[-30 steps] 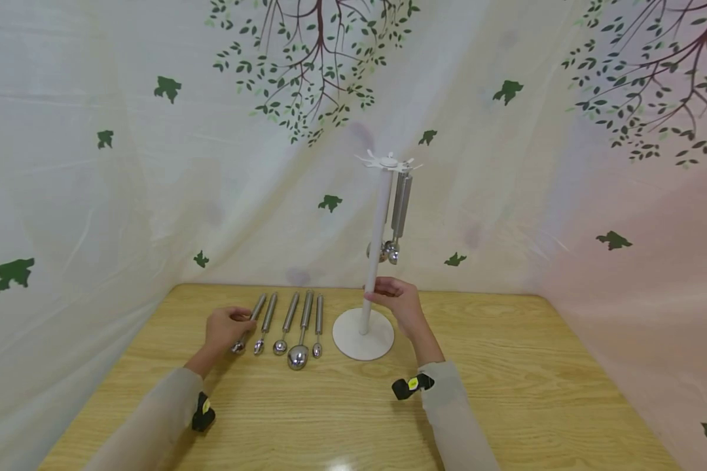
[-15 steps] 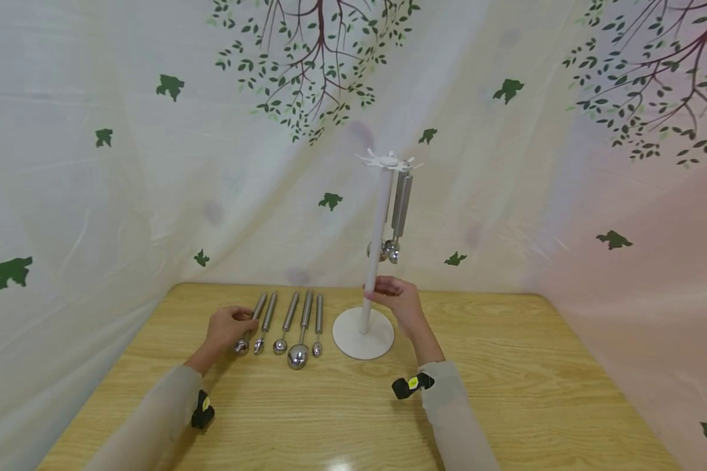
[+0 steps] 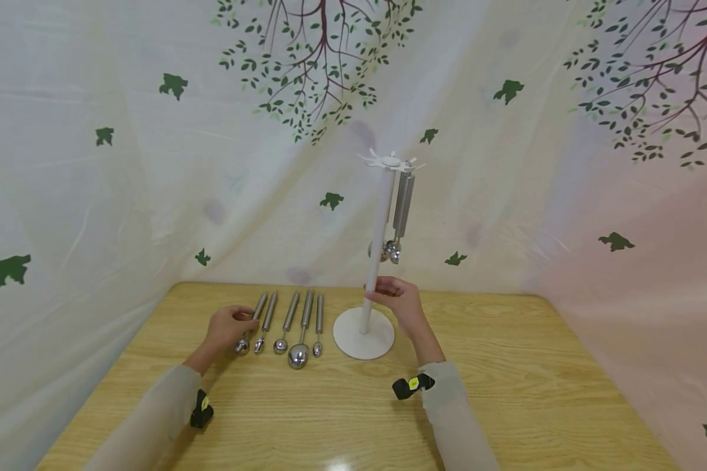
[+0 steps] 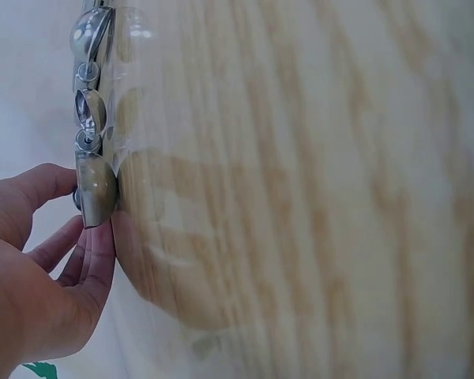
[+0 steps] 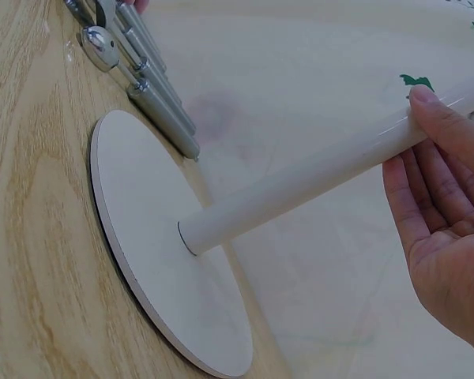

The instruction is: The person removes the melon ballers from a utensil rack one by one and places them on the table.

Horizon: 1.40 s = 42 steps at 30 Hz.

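Observation:
My left hand (image 3: 228, 327) pinches the handle of the leftmost metal scoop (image 3: 243, 345) between thumb and fingers. In the left wrist view, this scoop's round bowl (image 4: 97, 188) shows beside the thumb and fingers, low over the wood; its handle is mostly hidden. To its right lies a row of several steel scoops (image 3: 298, 355) with tubular handles, the largest bowl nearest me. My right hand (image 3: 402, 302) grips the lower pole of a white stand (image 3: 381, 216), thumb on one side, fingers on the other, as the right wrist view (image 5: 450, 174) shows.
Atop the stand is a ring of white hooks (image 3: 391, 161), with several scoops (image 3: 403, 206) hanging at its back right. Its round base (image 3: 353, 340) rests on the wooden table (image 3: 507, 379). A cloth backdrop (image 3: 259, 196) with printed leaves surrounds the table's back and sides.
The leftmost scoop's bowl has shifted slightly right and away from me, with my left hand. My right hand keeps its place on the pole.

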Each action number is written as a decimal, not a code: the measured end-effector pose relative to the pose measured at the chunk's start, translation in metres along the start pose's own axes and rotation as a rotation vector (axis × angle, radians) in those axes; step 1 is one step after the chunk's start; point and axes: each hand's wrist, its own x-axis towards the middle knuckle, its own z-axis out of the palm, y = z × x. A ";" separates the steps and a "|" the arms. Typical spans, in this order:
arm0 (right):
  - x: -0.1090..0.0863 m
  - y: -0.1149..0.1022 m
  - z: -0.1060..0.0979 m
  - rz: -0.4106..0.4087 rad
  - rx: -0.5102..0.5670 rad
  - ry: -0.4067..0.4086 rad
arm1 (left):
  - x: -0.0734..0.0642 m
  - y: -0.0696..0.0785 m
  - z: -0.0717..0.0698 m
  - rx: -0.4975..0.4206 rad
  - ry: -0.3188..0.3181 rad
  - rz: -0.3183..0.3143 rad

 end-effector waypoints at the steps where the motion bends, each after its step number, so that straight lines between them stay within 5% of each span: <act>1: 0.000 0.000 0.000 -0.001 0.000 0.001 | 0.000 0.001 0.000 0.000 -0.002 0.001; 21: 0.001 0.002 -0.001 -0.044 -0.030 -0.077 | 0.003 0.007 -0.004 -0.017 -0.034 -0.045; 28: -0.001 0.002 0.004 -0.067 0.001 -0.026 | 0.002 0.020 -0.007 -0.042 0.030 -0.043; 34: -0.001 0.002 0.008 -0.086 0.050 0.005 | 0.006 0.049 -0.008 -0.118 0.130 0.048; 42: -0.001 0.003 0.013 -0.117 0.087 0.081 | 0.002 0.116 -0.003 -0.295 0.149 0.191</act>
